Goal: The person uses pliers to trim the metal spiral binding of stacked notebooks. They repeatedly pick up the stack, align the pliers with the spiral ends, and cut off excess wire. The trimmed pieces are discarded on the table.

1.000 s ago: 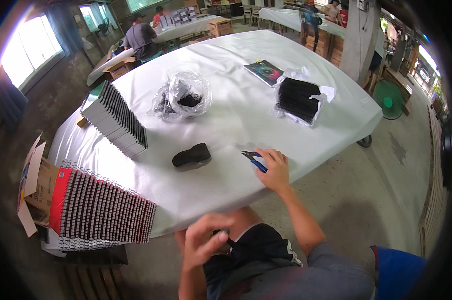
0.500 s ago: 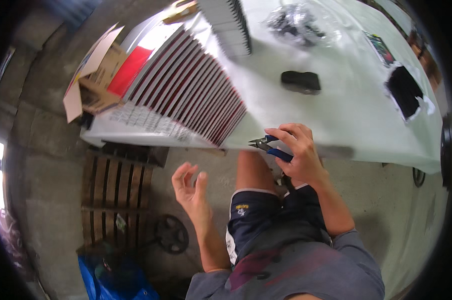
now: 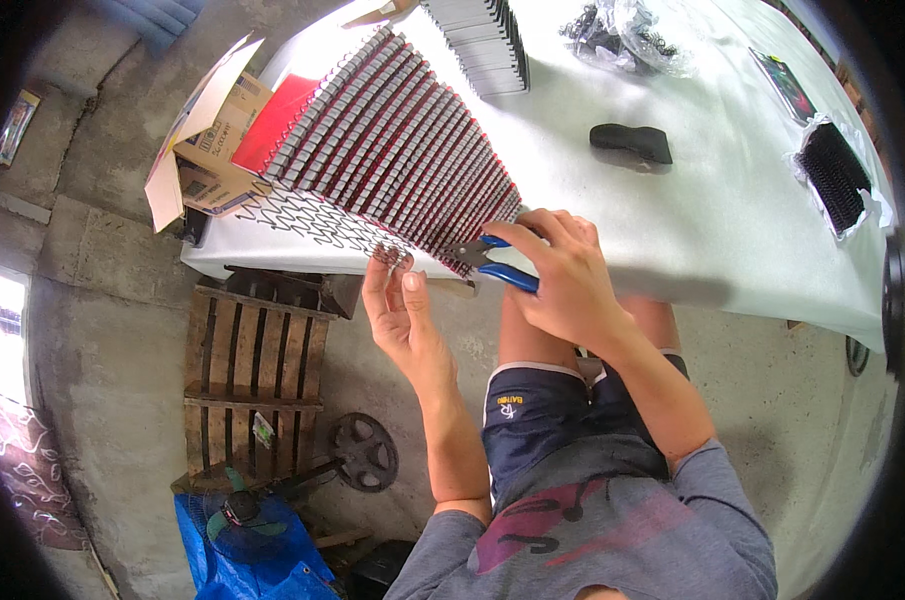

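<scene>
My right hand (image 3: 569, 275) grips wire cutters (image 3: 507, 277) by their blue handles, which are spread apart. The cutters' dark jaws meet the near corner of a long row of spiral-bound notebooks (image 3: 387, 135) with red edges and dark coils. Loose coil ends (image 3: 322, 222) stick out from the row's left side, over the table edge. At the nearest coil end (image 3: 393, 258), my left hand (image 3: 404, 325) has its curled fingertips and thumb around the wire; the exact contact is hard to see.
Behind the row is an open cardboard box (image 3: 217, 150). A second notebook stack (image 3: 480, 45) stands farther back. On the white-covered table (image 3: 572, 200) lie a black object (image 3: 630, 145), a clear plastic bag (image 3: 627, 40) and black coils (image 3: 832, 178) on white wrapping. A wooden pallet (image 3: 254, 350) is below left.
Both hands have moved up toward the notebook row. The cutters now reach its near corner, and my left fingers have come to a coil end. The view has shifted slightly.
</scene>
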A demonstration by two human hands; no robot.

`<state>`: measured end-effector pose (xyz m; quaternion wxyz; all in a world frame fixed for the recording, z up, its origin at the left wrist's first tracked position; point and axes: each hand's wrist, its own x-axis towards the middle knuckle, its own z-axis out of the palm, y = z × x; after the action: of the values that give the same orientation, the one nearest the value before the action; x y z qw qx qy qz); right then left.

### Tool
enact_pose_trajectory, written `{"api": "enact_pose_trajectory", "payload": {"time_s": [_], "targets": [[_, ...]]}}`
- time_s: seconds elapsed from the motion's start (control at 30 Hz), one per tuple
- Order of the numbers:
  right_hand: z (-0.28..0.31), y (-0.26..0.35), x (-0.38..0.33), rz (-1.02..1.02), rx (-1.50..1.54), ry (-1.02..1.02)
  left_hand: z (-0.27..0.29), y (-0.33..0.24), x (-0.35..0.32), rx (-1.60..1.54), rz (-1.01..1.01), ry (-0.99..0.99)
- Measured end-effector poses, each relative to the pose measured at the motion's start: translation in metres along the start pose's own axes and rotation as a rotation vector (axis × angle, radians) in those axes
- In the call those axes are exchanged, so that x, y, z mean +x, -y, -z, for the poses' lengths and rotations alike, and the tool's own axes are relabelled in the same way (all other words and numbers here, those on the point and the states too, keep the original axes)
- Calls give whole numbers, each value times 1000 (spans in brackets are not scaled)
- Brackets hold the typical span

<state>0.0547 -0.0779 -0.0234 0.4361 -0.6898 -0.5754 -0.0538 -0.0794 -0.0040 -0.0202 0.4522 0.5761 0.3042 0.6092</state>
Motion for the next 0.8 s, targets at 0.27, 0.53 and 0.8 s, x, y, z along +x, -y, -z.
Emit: {"api": "enact_pose_trajectory", "payload": {"time_s": [0.27,0.53,0.8], "targets": [[-15,4,15,20,-46,-14,-5,17,13,32,-18,-68],[-23,0,17,34,-32,-7,-6,28,15,-142,-13,-117],[-18,3,19,53,-6,2,-6,25,14,-129,-42,-91]]}}
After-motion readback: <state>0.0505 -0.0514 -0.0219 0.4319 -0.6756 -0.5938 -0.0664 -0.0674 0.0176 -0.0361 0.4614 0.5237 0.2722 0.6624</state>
